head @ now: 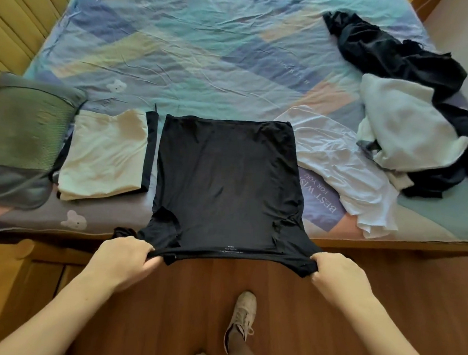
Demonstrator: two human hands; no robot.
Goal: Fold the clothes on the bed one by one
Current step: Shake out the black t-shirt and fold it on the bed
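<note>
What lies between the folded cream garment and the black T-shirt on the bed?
In the head view, a narrow folded black garment lies between the folded cream garment and the black T-shirt.

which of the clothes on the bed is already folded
The cream garment beside the grey pillow, a neat rectangle. The black T-shirt is spread flat, held by both hands; the white shirt lies crumpled.

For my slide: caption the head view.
Both hands pinch a black T-shirt's shoulders, spread on the bed.

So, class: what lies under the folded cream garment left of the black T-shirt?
A black garment shows along the right edge of the folded cream garment. How far it extends beneath is covered.
</note>
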